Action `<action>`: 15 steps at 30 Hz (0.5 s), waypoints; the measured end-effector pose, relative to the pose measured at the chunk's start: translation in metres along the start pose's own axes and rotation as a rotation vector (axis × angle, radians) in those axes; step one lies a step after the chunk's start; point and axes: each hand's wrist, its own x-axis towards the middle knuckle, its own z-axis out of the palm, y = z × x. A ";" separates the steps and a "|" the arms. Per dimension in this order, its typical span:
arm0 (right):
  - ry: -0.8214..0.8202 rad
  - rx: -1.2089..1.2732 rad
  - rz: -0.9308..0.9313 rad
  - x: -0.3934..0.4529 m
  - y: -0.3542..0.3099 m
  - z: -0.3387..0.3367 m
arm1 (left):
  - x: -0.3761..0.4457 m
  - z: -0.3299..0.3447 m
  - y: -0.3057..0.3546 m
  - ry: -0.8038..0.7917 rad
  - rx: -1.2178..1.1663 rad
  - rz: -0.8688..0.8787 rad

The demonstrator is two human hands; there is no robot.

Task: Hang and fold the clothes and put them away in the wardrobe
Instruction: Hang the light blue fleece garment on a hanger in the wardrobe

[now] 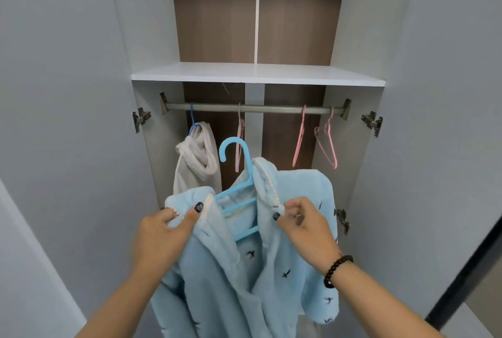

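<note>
black bead bracelet (335, 269) on wrist

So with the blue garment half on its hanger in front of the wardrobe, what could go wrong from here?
1. The left hand and right hand grip only the blue garment, not the blue hanger, so the hanger might slip out.
2. The left shoulder looks bunched and may slide off.
3. Pink hangers crowd the rail; the hook could snag.

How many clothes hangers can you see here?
5. Four hang on the rail: a blue one holding a white garment and three empty pink ones. A light blue hanger is inside the blue robe.
</note>
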 end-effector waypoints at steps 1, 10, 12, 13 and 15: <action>0.047 -0.022 -0.023 0.001 -0.007 -0.006 | 0.002 -0.001 0.000 -0.006 -0.027 -0.002; 0.104 -0.192 -0.087 0.025 -0.042 -0.002 | -0.004 0.003 0.018 -0.027 -0.032 0.111; 0.139 0.018 0.078 0.034 -0.041 -0.002 | -0.002 0.000 0.017 -0.031 0.058 0.146; 0.093 0.294 0.217 0.037 -0.042 -0.002 | -0.001 -0.003 0.016 -0.035 0.115 0.166; -0.101 0.888 0.415 0.035 -0.049 -0.006 | 0.001 -0.007 0.010 -0.034 0.177 0.181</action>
